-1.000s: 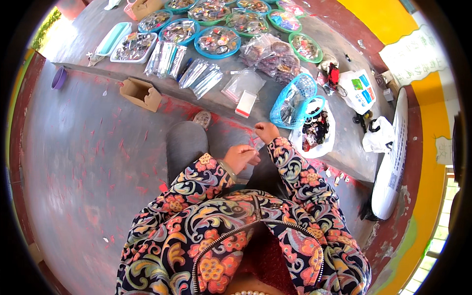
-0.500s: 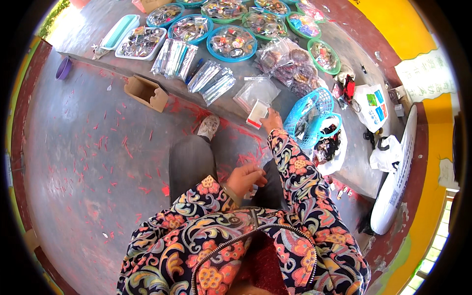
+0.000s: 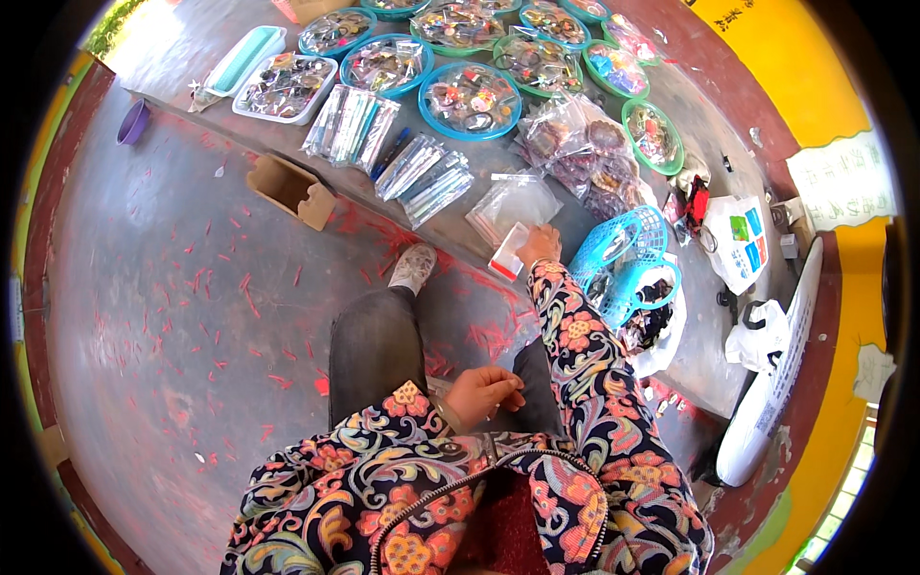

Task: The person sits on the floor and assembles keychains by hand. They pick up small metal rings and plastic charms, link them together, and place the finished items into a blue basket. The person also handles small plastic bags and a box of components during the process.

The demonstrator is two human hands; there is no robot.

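My right hand (image 3: 540, 246) reaches forward to the edge of a raised grey ledge. Its fingers are closed at the right side of a small white-and-red box (image 3: 509, 251), which leans at a slant; the fingertips are partly hidden. Just beyond the box lie flat clear plastic bags (image 3: 517, 199). Above my lap, near my right thigh, my left hand (image 3: 486, 395) is closed, thumb against curled fingers; anything in it is too small to make out. To the right of my right hand is a blue plastic basket (image 3: 613, 249) with openwork sides.
Blue and green round baskets of small packaged goods (image 3: 470, 101) fill the far ledge. Bundles of silvery packets (image 3: 353, 125) lie nearer. A cardboard box (image 3: 290, 192) stands by the ledge, and a purple bowl (image 3: 133, 123) at far left. Red scraps litter the floor (image 3: 192, 335).
The small box has tilted and come slightly toward me with my right hand at it. My left hand stays over my lap, fingers closed. The whole view has shifted a little.
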